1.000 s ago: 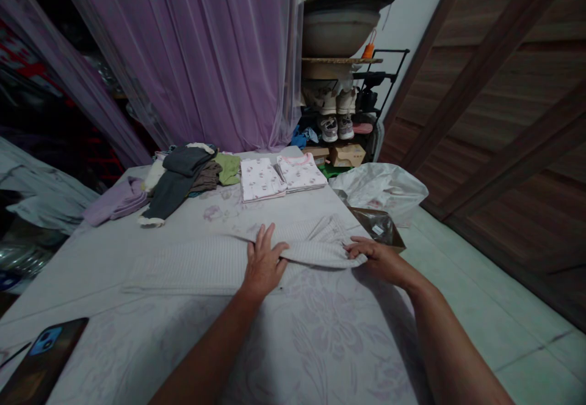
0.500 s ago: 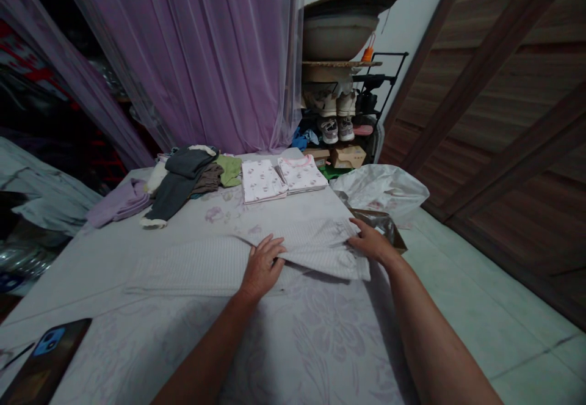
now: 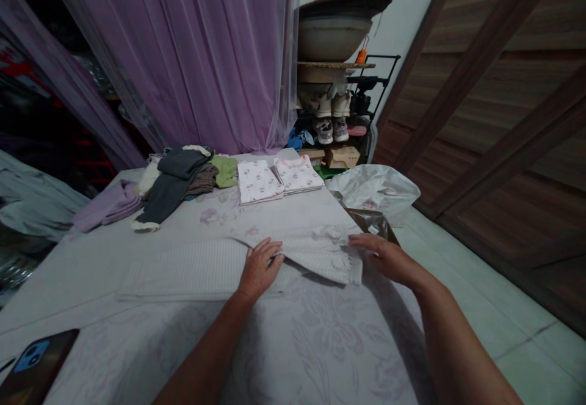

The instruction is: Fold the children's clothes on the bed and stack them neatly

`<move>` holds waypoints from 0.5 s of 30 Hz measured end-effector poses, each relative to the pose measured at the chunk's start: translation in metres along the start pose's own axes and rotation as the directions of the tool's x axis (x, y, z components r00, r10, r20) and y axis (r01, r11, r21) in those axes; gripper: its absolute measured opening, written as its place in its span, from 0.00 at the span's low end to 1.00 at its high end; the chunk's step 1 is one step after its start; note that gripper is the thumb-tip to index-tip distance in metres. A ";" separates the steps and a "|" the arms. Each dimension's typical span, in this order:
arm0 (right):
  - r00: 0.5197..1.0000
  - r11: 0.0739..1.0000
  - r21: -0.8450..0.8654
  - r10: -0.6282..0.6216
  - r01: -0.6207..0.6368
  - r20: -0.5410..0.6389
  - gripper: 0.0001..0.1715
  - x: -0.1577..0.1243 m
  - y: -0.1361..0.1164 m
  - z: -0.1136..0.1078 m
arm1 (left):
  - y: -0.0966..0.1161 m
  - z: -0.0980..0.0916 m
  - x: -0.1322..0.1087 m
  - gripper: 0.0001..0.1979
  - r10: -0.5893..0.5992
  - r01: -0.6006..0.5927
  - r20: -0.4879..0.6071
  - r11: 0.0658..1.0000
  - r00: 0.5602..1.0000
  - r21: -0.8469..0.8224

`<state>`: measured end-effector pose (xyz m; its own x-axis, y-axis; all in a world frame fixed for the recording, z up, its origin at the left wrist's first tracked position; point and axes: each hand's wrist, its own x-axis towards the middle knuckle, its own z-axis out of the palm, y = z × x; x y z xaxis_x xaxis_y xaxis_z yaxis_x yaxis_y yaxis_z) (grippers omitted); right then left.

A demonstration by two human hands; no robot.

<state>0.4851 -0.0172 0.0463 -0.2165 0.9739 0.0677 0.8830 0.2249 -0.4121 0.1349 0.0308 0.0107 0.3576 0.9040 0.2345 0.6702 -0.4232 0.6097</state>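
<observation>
A pair of pale striped trousers (image 3: pixel 192 267) lies lengthwise across the floral bedsheet (image 3: pixel 334 325), one leg folded over at the right with a gathered waistband. Flat on the middle of the trousers rests my left hand (image 3: pixel 260 267), its fingers spread over the fold. My right hand (image 3: pixel 379 255) is at the waistband end, fingers stretched out and touching or just over the edge; contact is hard to tell. Neither hand grips anything.
Two folded stacks of printed white clothes (image 3: pixel 259 182) lie farther back, beside a pile of dark and green garments (image 3: pixel 183 173) and lilac cloth (image 3: pixel 110 206). A phone (image 3: pixel 41 362) is at lower left. Beyond the right edge stand a plastic bag (image 3: pixel 375 188) and shoe rack (image 3: pixel 332 127).
My right hand has let go of the waistband and straightened its fingers, shifting slightly downward. My left hand stays on the trousers. The camera view has turned a little.
</observation>
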 end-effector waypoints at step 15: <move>0.994 0.953 0.281 0.105 -0.113 0.041 0.16 0.017 -0.024 0.008 | -0.005 0.003 0.002 0.12 0.005 -0.006 -0.046 1.000 0.999 -0.012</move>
<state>0.4573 -0.0066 0.0497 -0.1396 0.9901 -0.0137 0.7485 0.0964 -0.6560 0.1344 0.0343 0.0057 0.3310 0.9036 0.2720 0.6602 -0.4276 0.6175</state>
